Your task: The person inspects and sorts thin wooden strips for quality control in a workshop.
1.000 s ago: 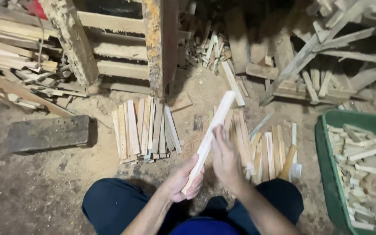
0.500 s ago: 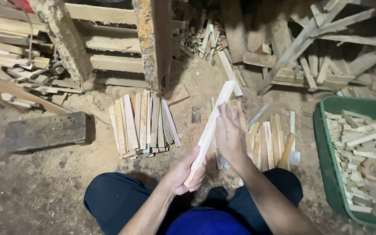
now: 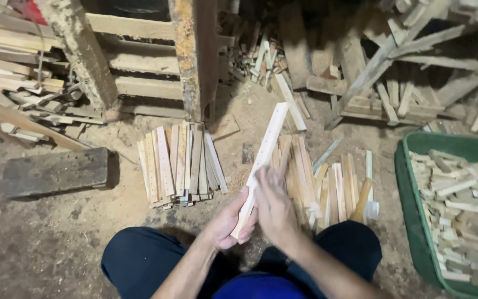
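- Pale wood, sawn smooth: the slat (image 3: 265, 155) in hand is a long, thin, flat strip with a row of small holes along its face, tilted up and away from the person over the dirt floor (image 3: 45, 243).
- The left hand (image 3: 229, 220) is clamped round the slat's lower end, fingers curled over the edge. The right hand (image 3: 275, 207) lies flat and open against the strip just above it, palm to the wood, not gripping.
- By its thinness the slat looks light and fairly stiff, though a strip this slim would probably flex or snap if bent hard across the middle, most likely at the holes.
- The dry sawn surface should give good grip rather than slide; splinters along the edges are the likelier bother.
- The lower third, where the left hand has it, seems the sound place to hold; a second hold nearer the middle would steady the long free end.
- On the floor just beyond the knees (image 3: 139, 260) lie two bundles of similar slats: one stack (image 3: 181, 163) to the left, another (image 3: 327, 185) right behind the hands.
- A green crate (image 3: 410, 216) of short wood offcuts stands at the right, well apart from the hands.
- A dark timber block (image 3: 56, 171) lies to the left, with a wooden frame (image 3: 139, 55) and loose scrap boards behind.
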